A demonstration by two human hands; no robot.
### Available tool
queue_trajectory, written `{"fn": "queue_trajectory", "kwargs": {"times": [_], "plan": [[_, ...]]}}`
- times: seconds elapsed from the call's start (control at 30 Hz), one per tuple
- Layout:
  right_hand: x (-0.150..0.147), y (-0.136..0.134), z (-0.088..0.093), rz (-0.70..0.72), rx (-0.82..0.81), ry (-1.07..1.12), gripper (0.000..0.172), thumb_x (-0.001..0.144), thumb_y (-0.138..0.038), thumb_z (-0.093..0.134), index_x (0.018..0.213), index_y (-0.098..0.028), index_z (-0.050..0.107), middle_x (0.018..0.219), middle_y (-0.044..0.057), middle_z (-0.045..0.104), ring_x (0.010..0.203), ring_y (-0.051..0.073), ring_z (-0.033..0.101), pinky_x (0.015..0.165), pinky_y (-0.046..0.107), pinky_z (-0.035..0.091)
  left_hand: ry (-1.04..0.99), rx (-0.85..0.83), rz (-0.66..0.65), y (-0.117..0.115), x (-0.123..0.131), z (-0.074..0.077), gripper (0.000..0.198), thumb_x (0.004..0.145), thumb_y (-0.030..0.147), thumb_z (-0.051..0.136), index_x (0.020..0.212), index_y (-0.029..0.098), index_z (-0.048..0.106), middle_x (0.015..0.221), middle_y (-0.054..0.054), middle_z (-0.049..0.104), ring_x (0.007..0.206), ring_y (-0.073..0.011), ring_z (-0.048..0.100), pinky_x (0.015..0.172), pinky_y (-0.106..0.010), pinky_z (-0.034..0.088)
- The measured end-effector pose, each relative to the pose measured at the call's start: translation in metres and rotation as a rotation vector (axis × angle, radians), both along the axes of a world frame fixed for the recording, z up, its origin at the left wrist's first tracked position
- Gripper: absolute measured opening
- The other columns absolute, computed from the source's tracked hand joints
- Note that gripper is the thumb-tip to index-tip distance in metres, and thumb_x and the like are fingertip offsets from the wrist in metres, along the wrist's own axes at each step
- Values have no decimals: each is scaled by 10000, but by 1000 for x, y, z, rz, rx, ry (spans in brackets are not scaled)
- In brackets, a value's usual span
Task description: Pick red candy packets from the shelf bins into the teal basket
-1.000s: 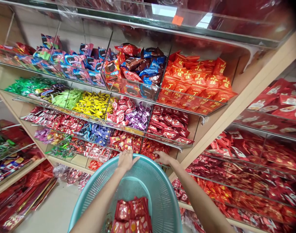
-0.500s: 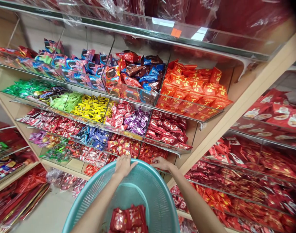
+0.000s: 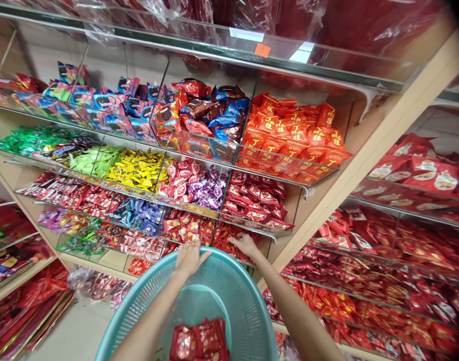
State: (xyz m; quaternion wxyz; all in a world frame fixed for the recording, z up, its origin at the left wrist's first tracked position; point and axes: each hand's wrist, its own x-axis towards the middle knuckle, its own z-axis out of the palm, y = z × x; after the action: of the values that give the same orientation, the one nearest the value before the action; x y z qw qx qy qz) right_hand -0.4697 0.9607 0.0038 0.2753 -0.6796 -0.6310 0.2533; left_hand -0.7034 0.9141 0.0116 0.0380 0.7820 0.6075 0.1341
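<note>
A teal plastic basket (image 3: 248,296) with slotted sides stands in front of me. My left hand (image 3: 188,258) is closed over its far rim, the thumb angled to the right. Several red packets (image 3: 199,338) with light spots lie at the bottom of the basket. Just beyond the rim, my right hand (image 3: 246,244) is over a low shelf bin of red wrapped packets (image 3: 225,238). Its fingers are bent and look slightly apart, with nothing visible between them. Left of that bin are red packets with yellow spots (image 3: 189,228).
Clear-fronted shelves hold yellow candies (image 3: 137,169), purple candies (image 3: 207,188), orange-red packets (image 3: 289,138) and blue packets (image 3: 150,215). A wooden upright (image 3: 360,165) rises at the right, with another stocked shelf (image 3: 421,173) behind it. Glass shelf edges overhang the lower bins.
My right hand has moved forward and slightly left, further over the red packets' bin. My left hand stays on the basket rim. The view has shifted slightly.
</note>
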Motion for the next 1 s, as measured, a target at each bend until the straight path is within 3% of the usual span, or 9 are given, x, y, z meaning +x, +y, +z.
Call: {"fn": "queue_trajectory", "kwargs": {"times": [0.13, 0.33, 0.53, 0.77, 1.0], "plan": [[-25, 4, -1, -133, -153, -189, 530, 645, -535, 586, 978, -124, 575, 930, 130, 643, 843, 235, 602, 635, 270, 418, -3, 11, -1, 2, 0, -3, 666, 808, 656, 192, 1020, 126, 535, 1026, -142, 571, 983, -268, 490, 830, -372, 311], [-48, 2, 2, -200, -273, -332, 755, 582, -483, 662, 1209, -130, 432, 1128, 173, 576, 1052, 292, 536, 760, 321, 432, 2, -10, 4, 1, 1, 1, 662, 816, 643, 193, 1033, 119, 536, 1022, -147, 571, 987, -264, 491, 833, -376, 310], [-36, 0, 0, -156, -273, -346, 548, 618, -331, 636, 1116, -153, 495, 1063, 144, 613, 970, 264, 583, 702, 297, 449, 13, -20, 4, 0, 1, 3, 679, 808, 654, 197, 1037, 114, 538, 1067, -158, 557, 999, -275, 483, 837, -382, 309], [-35, 3, -7, -144, -226, -339, 495, 625, -368, 630, 1049, -133, 527, 1095, 169, 588, 1001, 265, 563, 723, 286, 447, 4, -34, 3, -1, 1, 4, 615, 836, 602, 190, 1005, 122, 535, 1049, -151, 563, 982, -263, 487, 839, -374, 308], [-27, 1, -1, -82, -292, -266, 381, 539, -383, 690, 808, -132, 591, 827, 99, 655, 781, 223, 616, 537, 233, 433, 7, -39, 3, -1, 1, 6, 579, 843, 581, 198, 997, 129, 525, 1025, -147, 570, 980, -269, 484, 827, -377, 313]]}}
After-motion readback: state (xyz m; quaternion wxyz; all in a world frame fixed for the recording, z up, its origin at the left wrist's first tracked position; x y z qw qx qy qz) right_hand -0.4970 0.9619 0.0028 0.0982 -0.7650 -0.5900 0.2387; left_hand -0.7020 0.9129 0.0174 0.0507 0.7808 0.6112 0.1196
